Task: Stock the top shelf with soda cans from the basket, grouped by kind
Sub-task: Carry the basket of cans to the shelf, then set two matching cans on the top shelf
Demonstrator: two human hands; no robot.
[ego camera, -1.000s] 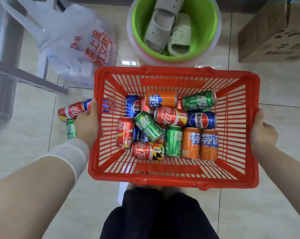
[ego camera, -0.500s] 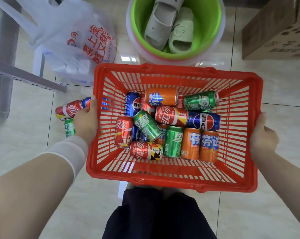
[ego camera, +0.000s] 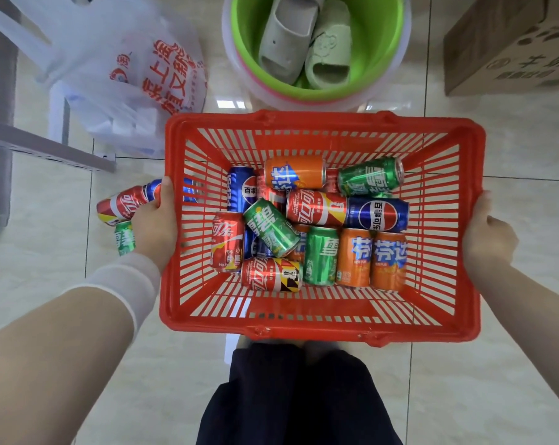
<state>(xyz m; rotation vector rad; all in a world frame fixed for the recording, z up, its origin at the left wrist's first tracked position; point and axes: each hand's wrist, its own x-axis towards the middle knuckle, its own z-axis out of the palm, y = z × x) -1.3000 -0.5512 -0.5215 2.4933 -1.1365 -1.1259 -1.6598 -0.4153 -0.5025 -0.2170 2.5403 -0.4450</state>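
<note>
A red plastic basket (ego camera: 320, 326) is held above the tiled floor. My left hand (ego camera: 156, 220) grips its left rim and my right hand (ego camera: 488, 239) grips its right rim. Inside lie several soda cans in a loose heap: red cola cans (ego camera: 316, 207), blue cola cans (ego camera: 377, 215), green lemon-lime cans (ego camera: 371, 176) and orange soda cans (ego camera: 389, 261). On the floor to the left of the basket lie a red can (ego camera: 124, 203), a blue can (ego camera: 153, 187) and a green can (ego camera: 124, 237), partly hidden by my left hand. No shelf top is in view.
A green tub (ego camera: 387, 33) holding slippers stands just beyond the basket. A white plastic bag (ego camera: 127, 65) lies at the far left beside a grey metal rack frame (ego camera: 47, 146). A cardboard box (ego camera: 512, 49) sits at the far right. My dark trousers (ego camera: 297, 396) show below.
The basket has shifted slightly toward me and to the right in view, with both hands still gripping its rims. The cans inside have barely moved.
</note>
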